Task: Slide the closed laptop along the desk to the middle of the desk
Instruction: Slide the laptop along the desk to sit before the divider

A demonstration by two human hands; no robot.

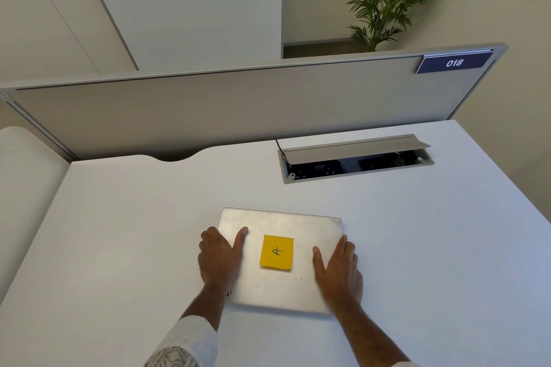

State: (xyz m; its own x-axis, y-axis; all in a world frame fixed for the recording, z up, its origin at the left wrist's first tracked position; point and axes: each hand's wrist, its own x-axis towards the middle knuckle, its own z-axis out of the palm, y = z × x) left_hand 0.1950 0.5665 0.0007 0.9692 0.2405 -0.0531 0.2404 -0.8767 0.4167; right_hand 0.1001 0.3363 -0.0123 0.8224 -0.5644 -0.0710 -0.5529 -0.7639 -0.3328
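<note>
A closed silver laptop (277, 225) lies flat on the white desk (119, 232), near the front middle. A yellow sticky note (276, 251) with a pen mark is stuck on its lid. My left hand (219, 256) grips the laptop's left edge, thumb on the lid and fingers down the side. My right hand (340, 268) grips the right edge the same way, thumb resting on the lid.
An open cable hatch (354, 159) with a raised grey flap sits in the desk at the back right. A grey partition (238, 104) with a blue "018" label (453, 63) closes off the far edge. A potted plant (387, 0) stands beyond it.
</note>
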